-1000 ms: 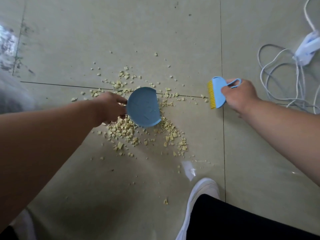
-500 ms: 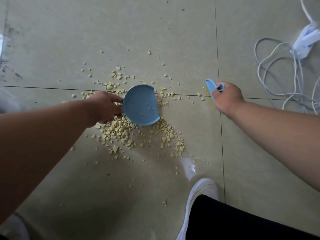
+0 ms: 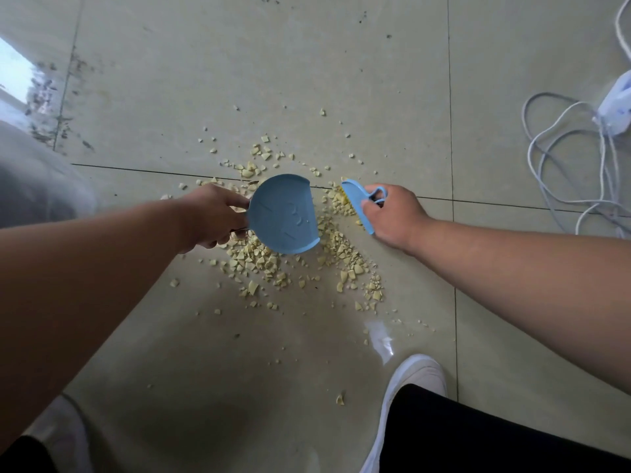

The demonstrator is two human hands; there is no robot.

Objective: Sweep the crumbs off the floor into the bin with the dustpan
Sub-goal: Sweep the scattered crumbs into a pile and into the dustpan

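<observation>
Pale yellow crumbs (image 3: 263,264) lie scattered over the beige tiled floor (image 3: 273,80), thickest in the middle. My left hand (image 3: 215,216) grips the handle of a small round blue dustpan (image 3: 283,215), which is held over the crumbs with its straight lip facing right. My right hand (image 3: 392,213) holds a small blue hand brush (image 3: 356,203) by its loop handle. The brush's yellow bristles touch the crumbs just right of the dustpan's lip. No bin is clearly in view.
A tangle of white cable (image 3: 566,158) and a white plug block (image 3: 618,104) lie at the right edge. My white shoe (image 3: 409,380) and black trouser leg (image 3: 478,435) are at the bottom right. A blurred grey shape (image 3: 30,179) sits at the left edge.
My right hand has moved the brush left and down, from well to the right of the pile to the crumbs beside the dustpan's lip. The dustpan has stayed over the pile.
</observation>
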